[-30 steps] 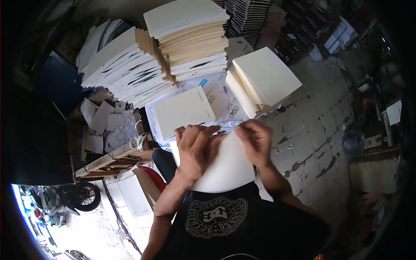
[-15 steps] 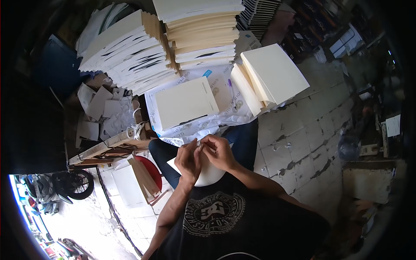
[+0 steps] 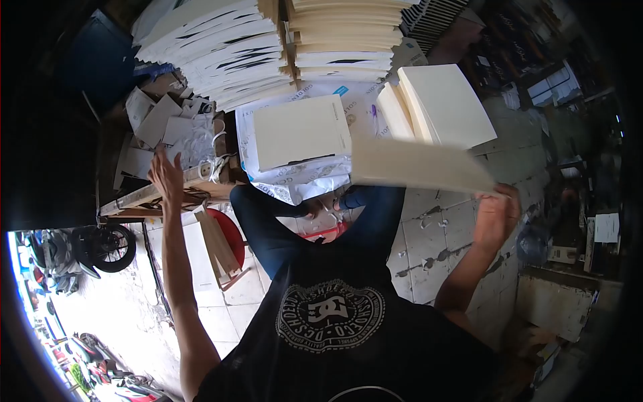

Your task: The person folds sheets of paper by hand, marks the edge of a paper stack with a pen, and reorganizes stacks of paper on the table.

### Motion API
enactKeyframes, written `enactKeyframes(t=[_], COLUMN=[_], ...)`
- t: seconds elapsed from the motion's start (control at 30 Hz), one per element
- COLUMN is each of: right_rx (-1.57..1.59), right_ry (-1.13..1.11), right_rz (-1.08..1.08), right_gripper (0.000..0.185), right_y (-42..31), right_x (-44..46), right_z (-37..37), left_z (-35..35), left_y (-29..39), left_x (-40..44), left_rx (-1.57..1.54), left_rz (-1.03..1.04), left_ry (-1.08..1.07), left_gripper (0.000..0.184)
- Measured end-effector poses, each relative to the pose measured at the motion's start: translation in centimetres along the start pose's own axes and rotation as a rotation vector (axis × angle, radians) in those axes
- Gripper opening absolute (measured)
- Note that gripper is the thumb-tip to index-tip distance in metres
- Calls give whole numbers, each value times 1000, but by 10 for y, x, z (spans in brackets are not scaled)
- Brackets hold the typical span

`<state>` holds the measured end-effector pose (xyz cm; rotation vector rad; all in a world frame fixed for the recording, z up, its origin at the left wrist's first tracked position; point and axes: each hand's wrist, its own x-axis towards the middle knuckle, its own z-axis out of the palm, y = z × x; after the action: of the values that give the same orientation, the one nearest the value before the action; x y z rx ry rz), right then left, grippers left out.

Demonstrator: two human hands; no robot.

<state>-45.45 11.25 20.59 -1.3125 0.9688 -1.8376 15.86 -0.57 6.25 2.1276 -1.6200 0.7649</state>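
My right hand (image 3: 495, 211) grips the lower right corner of a cream booklet (image 3: 415, 164), blurred by motion and held in the air in front of a stack of cream booklets (image 3: 449, 100). Out at the left, my left hand (image 3: 165, 175) has its fingers spread beside a wooden bin of paper scraps (image 3: 164, 120), with nothing seen in it. Another cream booklet (image 3: 298, 134) lies flat on the printed wrapping paper (image 3: 301, 172) before me.
Tall paper stacks (image 3: 348, 40) stand behind the wrapping. A red stool (image 3: 226, 238) bearing booklets is at lower left. Cracked floor tiles (image 3: 429, 248) show at right, with a worn box (image 3: 556, 301) farther over. Motorcycles are beyond at far left.
My hands have parted from the middle. My left hand went left to the scrap bin and opened. My right hand swung right and up with the booklet.
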Motion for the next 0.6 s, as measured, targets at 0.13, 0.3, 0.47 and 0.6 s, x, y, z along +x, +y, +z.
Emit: enactKeyframes(t=[0.13, 0.3, 0.47, 0.6], right_rx=[186, -168, -82, -137], right_ry=[82, -86, 147, 81], right_rz=[-131, 318, 413, 387], right_gripper=[37, 31, 20, 18], right_y=[18, 121, 193, 228], right_x=[4, 19, 6, -22], right_z=[6, 82, 121, 140], left_z=[7, -36, -48, -62], left_y=[5, 121, 162, 179], left_x=[10, -36, -87, -110], left_rx=[-198, -1079, -989, -952], left_rz=[-85, -283, -419, -297], left_ry=[155, -333, -138, -170], left_gripper=[60, 31, 17, 23])
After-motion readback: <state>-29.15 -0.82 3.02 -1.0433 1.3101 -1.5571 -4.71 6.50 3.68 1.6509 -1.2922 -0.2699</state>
